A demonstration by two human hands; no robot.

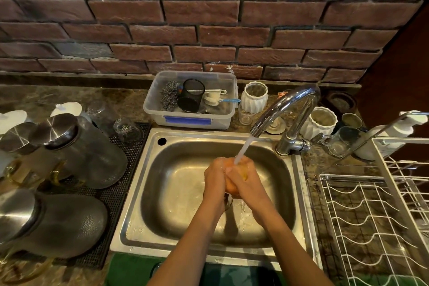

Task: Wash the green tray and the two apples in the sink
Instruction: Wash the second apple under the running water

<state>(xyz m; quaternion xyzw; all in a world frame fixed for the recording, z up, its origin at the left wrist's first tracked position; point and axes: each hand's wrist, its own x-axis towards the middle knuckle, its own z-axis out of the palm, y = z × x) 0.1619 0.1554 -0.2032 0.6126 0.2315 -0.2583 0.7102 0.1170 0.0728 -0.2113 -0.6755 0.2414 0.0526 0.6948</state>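
Observation:
An orange-yellow apple [232, 187] is held over the steel sink [176, 193], under the stream of water from the chrome tap [285, 109]. My left hand [214, 177] wraps its left side and my right hand [243, 182] covers its right side and top. Most of the apple is hidden by my fingers. A strip of green [132, 269] shows at the front edge below the sink, between my arms and to the left; I cannot tell whether it is the tray. I do not see a second apple.
Left of the sink, glass jugs with steel lids [76, 148] lie on a black mat. Behind the sink stands a clear plastic box [190, 121] with scrubbers and brushes, white ribbed cups [254, 96] and glasses. A white wire dish rack [371, 223] fills the right side.

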